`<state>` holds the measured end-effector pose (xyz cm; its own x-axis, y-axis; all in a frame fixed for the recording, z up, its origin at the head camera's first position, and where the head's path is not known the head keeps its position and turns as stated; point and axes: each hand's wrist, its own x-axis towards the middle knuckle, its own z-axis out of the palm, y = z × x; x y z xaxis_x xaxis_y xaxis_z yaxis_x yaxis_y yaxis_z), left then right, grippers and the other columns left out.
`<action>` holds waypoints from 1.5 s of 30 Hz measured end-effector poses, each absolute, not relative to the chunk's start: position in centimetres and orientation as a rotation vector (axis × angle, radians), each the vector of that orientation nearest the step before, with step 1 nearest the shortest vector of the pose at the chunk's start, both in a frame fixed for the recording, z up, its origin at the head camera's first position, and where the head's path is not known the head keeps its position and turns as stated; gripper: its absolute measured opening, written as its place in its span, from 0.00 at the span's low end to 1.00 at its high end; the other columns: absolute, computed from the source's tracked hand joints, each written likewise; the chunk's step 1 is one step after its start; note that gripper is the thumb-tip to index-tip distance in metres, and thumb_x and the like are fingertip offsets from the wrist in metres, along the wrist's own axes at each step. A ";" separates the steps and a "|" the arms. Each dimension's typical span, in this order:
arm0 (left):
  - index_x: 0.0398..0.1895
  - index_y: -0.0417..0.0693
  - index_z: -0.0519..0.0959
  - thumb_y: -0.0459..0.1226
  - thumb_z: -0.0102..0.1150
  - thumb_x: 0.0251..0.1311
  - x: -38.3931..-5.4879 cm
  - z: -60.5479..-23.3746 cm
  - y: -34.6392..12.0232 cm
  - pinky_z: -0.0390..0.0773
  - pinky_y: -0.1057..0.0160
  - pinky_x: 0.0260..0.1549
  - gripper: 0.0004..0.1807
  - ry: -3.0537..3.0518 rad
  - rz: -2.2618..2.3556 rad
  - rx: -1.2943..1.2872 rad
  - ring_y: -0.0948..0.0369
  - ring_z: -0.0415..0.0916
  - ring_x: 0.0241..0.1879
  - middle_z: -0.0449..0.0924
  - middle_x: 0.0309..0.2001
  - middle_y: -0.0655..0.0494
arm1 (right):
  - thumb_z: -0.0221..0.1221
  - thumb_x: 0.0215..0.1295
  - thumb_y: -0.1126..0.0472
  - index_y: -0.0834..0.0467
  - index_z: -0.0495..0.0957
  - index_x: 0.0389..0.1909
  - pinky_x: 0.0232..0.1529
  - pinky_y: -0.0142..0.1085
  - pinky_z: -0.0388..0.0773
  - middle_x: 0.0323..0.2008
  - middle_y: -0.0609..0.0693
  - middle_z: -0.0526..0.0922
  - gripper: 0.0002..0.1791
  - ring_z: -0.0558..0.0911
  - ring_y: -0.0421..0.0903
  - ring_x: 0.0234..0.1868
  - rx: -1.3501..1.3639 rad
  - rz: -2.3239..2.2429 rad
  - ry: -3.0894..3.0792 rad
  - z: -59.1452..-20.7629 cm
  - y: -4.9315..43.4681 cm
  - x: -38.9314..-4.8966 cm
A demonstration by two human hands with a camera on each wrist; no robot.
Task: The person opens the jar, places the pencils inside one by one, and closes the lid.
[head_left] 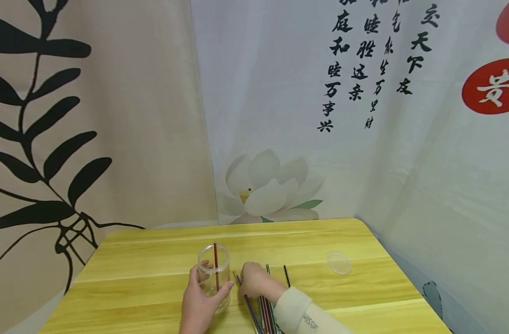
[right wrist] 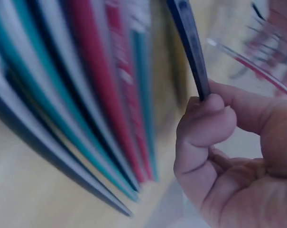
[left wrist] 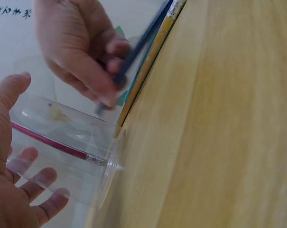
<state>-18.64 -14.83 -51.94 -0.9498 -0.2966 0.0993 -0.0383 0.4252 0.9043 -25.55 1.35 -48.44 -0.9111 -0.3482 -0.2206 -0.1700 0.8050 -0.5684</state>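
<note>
My left hand (head_left: 198, 299) grips a clear plastic jar (head_left: 224, 278), its thumb on one side and its fingers round the other. One red pencil (head_left: 216, 264) leans inside the jar, poking up at the rim. Just right of the jar, my right hand (head_left: 255, 280) pinches a dark blue pencil (right wrist: 191, 47) between thumb and fingertips, apart from the jar. The right wrist view shows several red, green and dark pencils (right wrist: 81, 71) lying side by side next to that hand. A yellow pencil (left wrist: 150, 61) shows behind it in the left wrist view.
A round clear lid (head_left: 339, 263) lies on the wooden table (head_left: 154, 269) to the right. One black pencil (head_left: 287, 276) sticks out past the right forearm. A printed cloth (head_left: 271, 116) with a lotus and characters hangs behind the table's far edge.
</note>
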 end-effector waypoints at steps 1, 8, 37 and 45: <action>0.76 0.53 0.63 0.61 0.80 0.53 -18.6 -52.0 -14.8 0.79 0.32 0.64 0.53 -2.433 -1.539 0.285 0.36 0.77 0.67 0.78 0.66 0.36 | 0.74 0.60 0.71 0.71 0.81 0.49 0.27 0.38 0.88 0.35 0.61 0.86 0.18 0.85 0.48 0.24 -0.400 -0.864 2.657 -48.0 1.7 -25.7; 0.76 0.55 0.63 0.59 0.81 0.54 -18.7 -51.8 -15.1 0.79 0.30 0.63 0.52 -2.437 -1.539 0.277 0.36 0.77 0.66 0.78 0.66 0.38 | 0.68 0.73 0.62 0.59 0.72 0.72 0.34 0.40 0.85 0.38 0.54 0.90 0.30 0.88 0.47 0.35 -0.564 -1.335 2.733 -41.3 4.5 -27.0; 0.75 0.55 0.62 0.61 0.79 0.54 -18.8 -52.2 -14.8 0.78 0.32 0.65 0.52 -2.439 -1.569 0.259 0.37 0.75 0.68 0.76 0.65 0.39 | 0.70 0.69 0.66 0.56 0.79 0.60 0.29 0.18 0.76 0.35 0.51 0.93 0.21 0.82 0.37 0.24 -1.643 -1.717 2.893 -41.3 -0.2 -24.8; 0.73 0.55 0.63 0.66 0.78 0.52 -18.7 -52.2 -14.9 0.76 0.35 0.68 0.52 -2.438 -1.578 0.258 0.44 0.73 0.68 0.75 0.64 0.43 | 0.71 0.69 0.63 0.58 0.87 0.45 0.32 0.14 0.76 0.36 0.49 0.92 0.07 0.83 0.34 0.27 -1.684 -1.472 2.986 -43.0 -0.4 -24.4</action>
<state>-18.71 -14.87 -52.18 -0.9591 -0.2673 0.0925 -0.0251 0.4062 0.9135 -24.39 -0.39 -42.99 -0.4584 -0.4426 0.7707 -0.8808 0.3417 -0.3277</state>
